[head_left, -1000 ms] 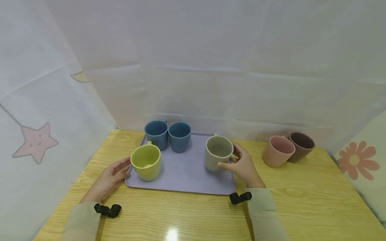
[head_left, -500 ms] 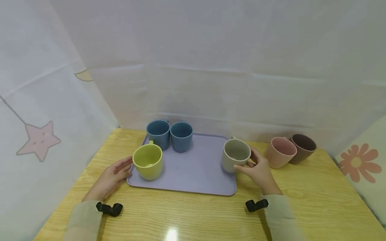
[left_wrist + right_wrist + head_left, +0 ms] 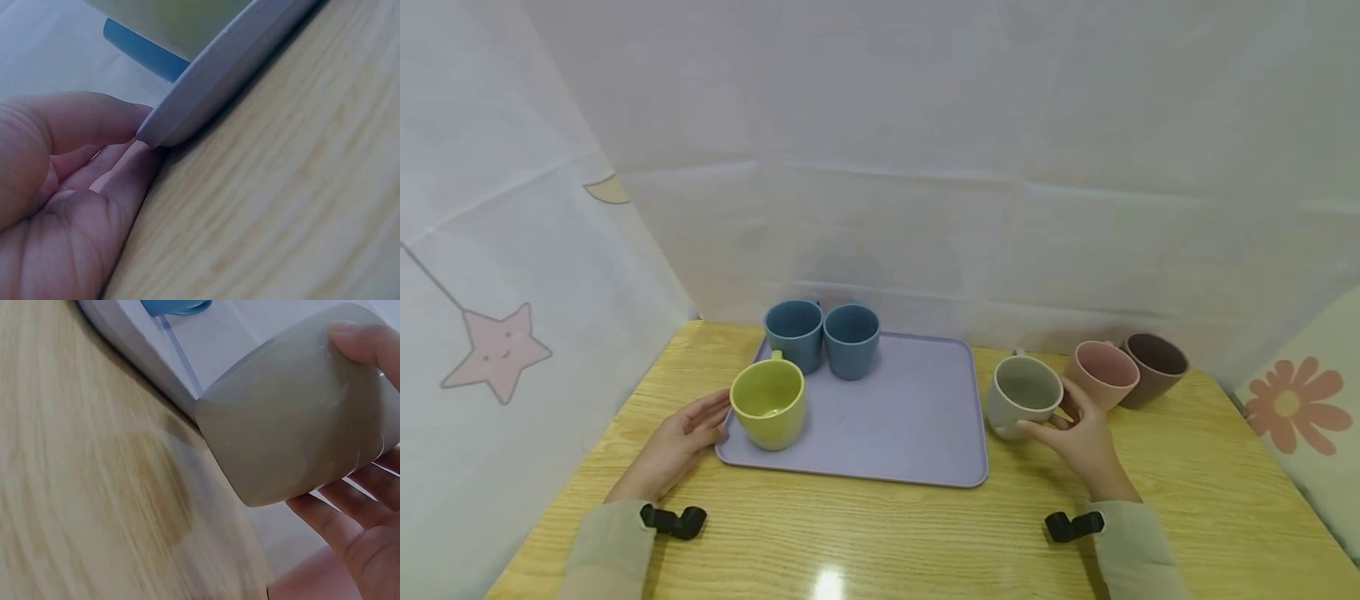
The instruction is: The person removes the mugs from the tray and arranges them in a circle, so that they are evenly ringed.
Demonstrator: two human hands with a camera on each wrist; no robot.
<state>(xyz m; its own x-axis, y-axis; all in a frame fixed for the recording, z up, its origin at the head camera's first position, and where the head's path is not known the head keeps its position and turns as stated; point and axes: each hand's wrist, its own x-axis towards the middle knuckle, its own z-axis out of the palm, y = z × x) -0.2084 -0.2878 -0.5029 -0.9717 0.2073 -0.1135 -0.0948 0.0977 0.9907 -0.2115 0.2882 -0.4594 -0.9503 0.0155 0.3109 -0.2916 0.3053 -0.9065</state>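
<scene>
My right hand [image 3: 1086, 437] grips a grey-green mug [image 3: 1018, 404] by its side, thumb on the near face and fingers round the right. The mug is upright just beyond the tray's right edge. In the right wrist view, a gap shows between the mug [image 3: 294, 412] and its reflection on the wood. At the left, my left hand [image 3: 670, 446] pinches the edge of the lilac tray [image 3: 895, 433]; thumb and fingers meet its rim in the left wrist view [image 3: 206, 87]. A yellow-green mug [image 3: 767, 408] and two blue mugs [image 3: 793, 337] [image 3: 852, 346] stand on the tray.
A pink mug [image 3: 1101, 375] stands right of the tray, close behind my right hand's fingers. A dark brown mug [image 3: 1156, 371] touches it from behind. White cloth [image 3: 880, 208] hangs along the back of the wooden table [image 3: 887, 542].
My right hand has carried the grey-green mug rightward, off the tray and over the wood towards the pink mug. The left hand has stayed at the tray's left edge.
</scene>
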